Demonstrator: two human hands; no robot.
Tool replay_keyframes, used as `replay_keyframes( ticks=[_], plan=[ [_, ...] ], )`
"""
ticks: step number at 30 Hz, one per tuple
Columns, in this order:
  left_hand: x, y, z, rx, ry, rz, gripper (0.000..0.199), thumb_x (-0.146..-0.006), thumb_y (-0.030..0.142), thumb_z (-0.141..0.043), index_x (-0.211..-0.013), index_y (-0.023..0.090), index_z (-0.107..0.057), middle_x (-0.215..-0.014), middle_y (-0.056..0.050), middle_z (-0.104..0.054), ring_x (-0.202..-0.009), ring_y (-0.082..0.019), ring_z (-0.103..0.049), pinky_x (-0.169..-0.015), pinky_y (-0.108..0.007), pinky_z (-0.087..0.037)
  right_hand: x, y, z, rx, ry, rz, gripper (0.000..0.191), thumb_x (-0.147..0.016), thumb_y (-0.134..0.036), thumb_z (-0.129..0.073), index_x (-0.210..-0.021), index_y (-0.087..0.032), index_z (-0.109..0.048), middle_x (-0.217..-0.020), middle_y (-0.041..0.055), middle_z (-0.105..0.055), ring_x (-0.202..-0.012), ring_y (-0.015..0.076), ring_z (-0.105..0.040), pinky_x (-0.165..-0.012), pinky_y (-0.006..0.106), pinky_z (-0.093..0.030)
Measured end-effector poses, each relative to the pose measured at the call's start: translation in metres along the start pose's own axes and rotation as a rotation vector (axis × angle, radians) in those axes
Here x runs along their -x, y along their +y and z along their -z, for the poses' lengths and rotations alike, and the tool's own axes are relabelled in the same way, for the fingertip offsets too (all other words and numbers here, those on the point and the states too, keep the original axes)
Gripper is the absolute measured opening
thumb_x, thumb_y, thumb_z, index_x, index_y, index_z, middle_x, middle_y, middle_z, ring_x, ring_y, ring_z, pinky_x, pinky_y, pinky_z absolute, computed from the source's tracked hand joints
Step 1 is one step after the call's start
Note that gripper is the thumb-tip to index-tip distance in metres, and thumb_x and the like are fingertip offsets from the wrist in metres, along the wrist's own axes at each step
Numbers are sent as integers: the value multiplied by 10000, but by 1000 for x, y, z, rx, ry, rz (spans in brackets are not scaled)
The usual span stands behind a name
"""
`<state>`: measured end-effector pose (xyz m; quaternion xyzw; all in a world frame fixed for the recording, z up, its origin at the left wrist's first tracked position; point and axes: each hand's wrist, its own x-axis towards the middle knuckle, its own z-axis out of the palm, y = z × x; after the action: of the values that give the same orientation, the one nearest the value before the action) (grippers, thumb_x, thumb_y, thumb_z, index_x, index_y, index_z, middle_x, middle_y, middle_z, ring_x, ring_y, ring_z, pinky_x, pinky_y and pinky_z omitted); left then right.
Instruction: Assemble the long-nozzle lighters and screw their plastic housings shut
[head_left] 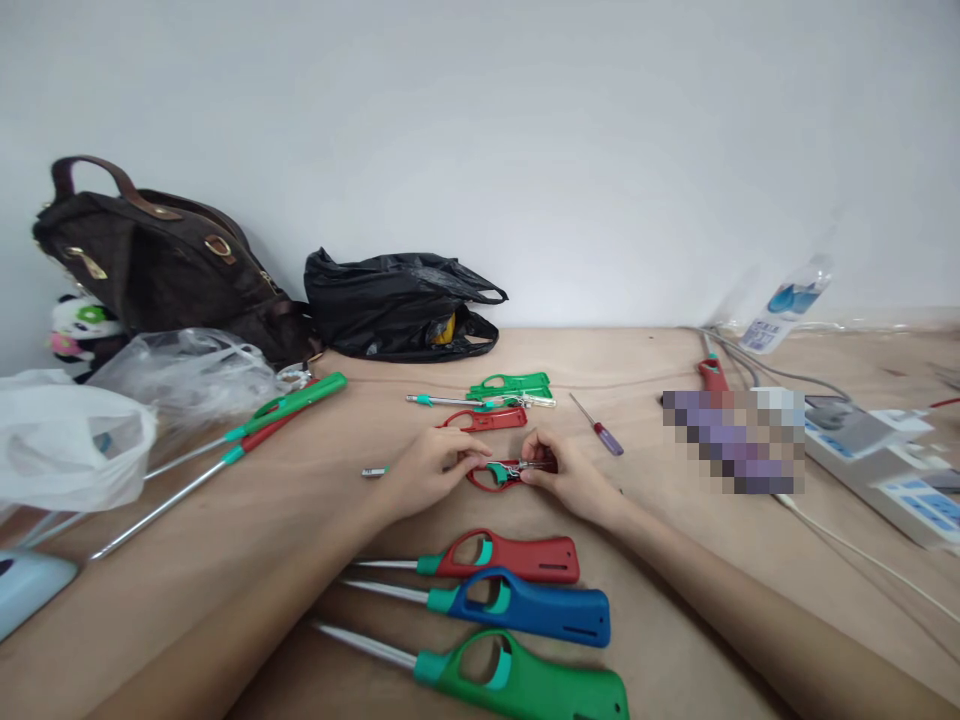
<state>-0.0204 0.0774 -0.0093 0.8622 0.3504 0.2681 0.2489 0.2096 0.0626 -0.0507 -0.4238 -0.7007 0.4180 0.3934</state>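
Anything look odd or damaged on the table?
The red lighter at the right hand is open, inner parts exposed, unlike the closed blue lighter. A pixelated purple patch hides something beside the power strip.

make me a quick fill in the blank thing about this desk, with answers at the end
1. The left hand and right hand are both at an opened lighter whose shell is ____.
2. The screwdriver lies nearer to the person's ____ hand than to the other.
3. The middle lighter of the foreground trio is ____.
4. In the picture, the backpack sits to the ____ of the black plastic bag.

Missing words: red; right; blue; left
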Motion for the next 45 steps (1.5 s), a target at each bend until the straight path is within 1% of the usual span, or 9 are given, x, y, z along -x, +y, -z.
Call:
replay_keyframes(
  ticks=[3, 5, 9, 13, 15, 18, 21, 29, 45],
  plan=[
    [0, -6, -2, 215, 31, 168, 233, -886, 274, -533, -992, 139, -691, -818, -48, -729, -731, -170, -644, -659, -245, -470, 0, 1, 2, 26, -15, 24, 140, -755, -209, -636, -827, -211, -517, -818, -4, -529, -768, 172, -493, -699, 315, -414],
    [0, -8, -2, 277, 32, 213, 251, -872, 293, -542, -991, 129, -690, -808, -47, -722, -700, -164, -626, -622, -239, -458, 0, 0, 3, 23, -29, 34, 132, -781, -230, -640, -841, -208, -524, -804, -6, -534, -743, 165, -506, -684, 307, -426],
    [-1, -5, -2, 154, 80, 111, 176, -848, 225, -560, -912, 150, -706, -817, -35, -697, -686, -147, -577, -615, -237, -433, 1, -10, 4, 88, -50, 100, 51, -879, -249, -570, -904, -204, -572, -879, 27, -577, -800, 177, -554, -704, 316, -463],
    [2, -1, -4, 11, 47, -27, 122, -831, 129, -581, -866, 170, -691, -840, -34, -679, -822, -170, -598, -748, -268, -458, 5, -21, 1, 504, -50, 323, 126, -919, -255, -556, -994, -217, -650, -986, 67, -602, -947, 226, -532, -838, 396, -429],
    [3, -3, -7, -36, 36, -32, 129, -831, 95, -579, -846, 173, -680, -830, -30, -668, -822, -168, -599, -755, -268, -459, 7, -22, -1, 692, -49, 424, 154, -932, -237, -536, -1017, -209, -661, -967, 78, -609, -932, 233, -521, -831, 407, -414],
    [4, -7, -10, -73, 46, -36, 142, -834, 64, -567, -818, 171, -659, -826, -27, -656, -817, -165, -597, -758, -266, -461, 7, -19, -5, 834, -31, 499, 182, -943, -205, -504, -1013, -189, -671, -921, 86, -611, -886, 233, -515, -779, 388, -415],
    [5, -9, -11, -90, 47, -59, 153, -837, 51, -562, -811, 175, -645, -832, -22, -643, -838, -164, -592, -779, -270, -459, 7, -16, -7, 832, -10, 517, 187, -939, -192, -496, -994, -172, -674, -906, 95, -607, -868, 236, -511, -755, 383, -435],
    [4, -4, -10, -111, 42, -27, 155, -823, 39, -584, -786, 179, -639, -820, -13, -598, -864, -176, -568, -793, -289, -445, 6, -15, -10, 554, -3, 416, 109, -913, -151, -536, -915, -187, -639, -921, 76, -601, -905, 227, -514, -811, 385, -482],
    [9, 1, -13, -191, 69, 103, 108, -793, 91, -573, -728, 174, -601, -830, -31, -599, -841, -201, -551, -753, -321, -443, 8, -12, -17, 551, 21, 279, 109, -878, -123, -535, -885, -203, -608, -1002, 98, -529, -967, 265, -498, -821, 448, -482]
  ],
)
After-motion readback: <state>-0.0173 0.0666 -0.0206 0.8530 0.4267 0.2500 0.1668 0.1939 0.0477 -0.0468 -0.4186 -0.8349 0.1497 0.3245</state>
